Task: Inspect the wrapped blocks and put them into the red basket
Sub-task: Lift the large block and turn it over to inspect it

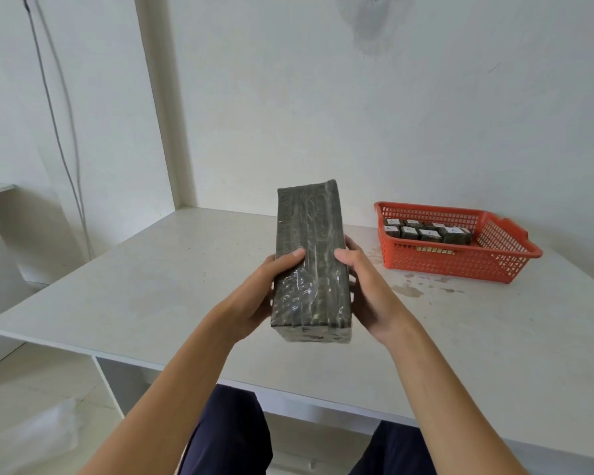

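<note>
Block: one long, dark, rectangular block in crinkled, glossy clear film point(309, 255) is held in the air, left of the red plastic lattice basket point(443, 265).
Left hand point(264, 296): curled round the block's left edge, thumb pressed on its front.
Right hand point(367, 293): curled round the right edge likewise.
Basket contents: about seven small dark wrapped cubes with white labels point(426, 231), laid in two rows.

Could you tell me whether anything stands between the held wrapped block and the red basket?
Nothing visible does: the left hand and right hand hold the wrapped block, and only stained table lies between it and the red basket.
</note>
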